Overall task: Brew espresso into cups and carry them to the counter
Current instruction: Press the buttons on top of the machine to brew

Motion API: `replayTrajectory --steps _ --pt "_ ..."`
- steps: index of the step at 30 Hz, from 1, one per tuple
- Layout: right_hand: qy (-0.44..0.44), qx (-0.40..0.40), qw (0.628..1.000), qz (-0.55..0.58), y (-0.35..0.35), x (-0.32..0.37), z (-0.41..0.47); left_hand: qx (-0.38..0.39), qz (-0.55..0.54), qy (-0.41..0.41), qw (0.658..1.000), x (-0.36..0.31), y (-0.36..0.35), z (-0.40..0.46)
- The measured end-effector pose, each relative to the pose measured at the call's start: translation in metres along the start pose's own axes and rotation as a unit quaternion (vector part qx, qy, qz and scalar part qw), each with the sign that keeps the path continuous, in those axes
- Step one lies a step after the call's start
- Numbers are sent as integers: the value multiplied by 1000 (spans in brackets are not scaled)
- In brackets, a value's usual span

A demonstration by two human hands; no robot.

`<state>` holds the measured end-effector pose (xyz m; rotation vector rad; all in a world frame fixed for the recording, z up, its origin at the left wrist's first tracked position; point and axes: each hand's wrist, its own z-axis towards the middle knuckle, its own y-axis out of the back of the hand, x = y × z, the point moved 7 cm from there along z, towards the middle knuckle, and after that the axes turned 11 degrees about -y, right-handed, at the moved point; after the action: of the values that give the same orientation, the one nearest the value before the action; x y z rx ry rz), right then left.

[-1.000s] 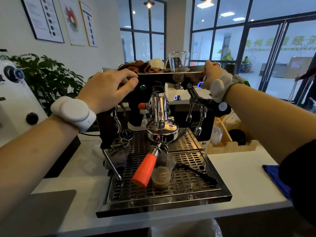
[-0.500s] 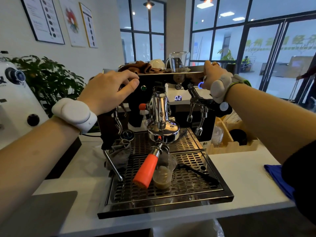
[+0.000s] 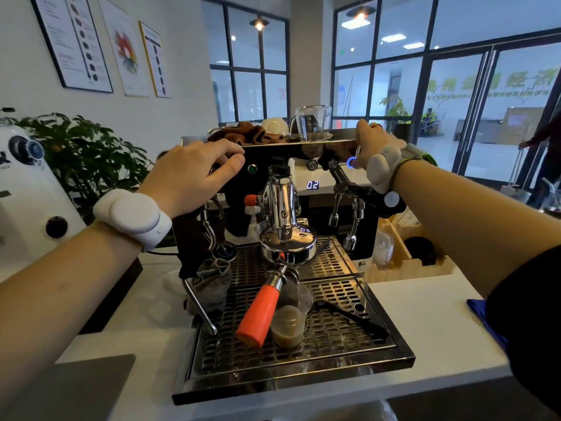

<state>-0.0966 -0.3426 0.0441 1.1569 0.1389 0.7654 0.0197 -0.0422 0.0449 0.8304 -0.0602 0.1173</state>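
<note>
Head view: left hand [image 3: 194, 171] rests on espresso machine [image 3: 273, 153] top-left edge, fingers relaxed and lightly bent, thumb on front panel, gripping nothing. Right hand [image 3: 372, 144] at top-right corner by lit blue button [image 3: 351, 162]; fingers hidden behind the edge, grip unclear. Clear cup [image 3: 288, 323], part-filled with coffee, on drip tray [image 3: 334, 332] under portafilter, half hidden by orange handle [image 3: 258, 314]. Display [image 3: 312, 185] reads 02.

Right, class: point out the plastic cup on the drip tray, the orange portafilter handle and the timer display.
plastic cup [image 3: 288, 325]: head view, on its clear side wall, at the coffee.
orange portafilter handle [image 3: 258, 314]: head view, mid-grip.
timer display [image 3: 312, 185]: head view, on the lit digits.
</note>
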Motion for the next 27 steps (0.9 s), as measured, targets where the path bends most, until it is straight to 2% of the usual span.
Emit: replayTrajectory --steps 4,10,15,20,27 --pt "-4 26 992 121 -1 4 -7 1 -13 2 1000 -1 2 -1" --pt "30 34 944 325 18 29 -33 11 -26 16 999 0 4 0" --pt "68 45 898 432 45 48 -52 -64 -58 9 996 -7 19 1" --pt "114 52 871 475 51 63 -74 -105 -115 10 988 -19 22 -3" --pt "174 77 853 485 47 72 -114 -116 -221 9 968 -40 5 -19"
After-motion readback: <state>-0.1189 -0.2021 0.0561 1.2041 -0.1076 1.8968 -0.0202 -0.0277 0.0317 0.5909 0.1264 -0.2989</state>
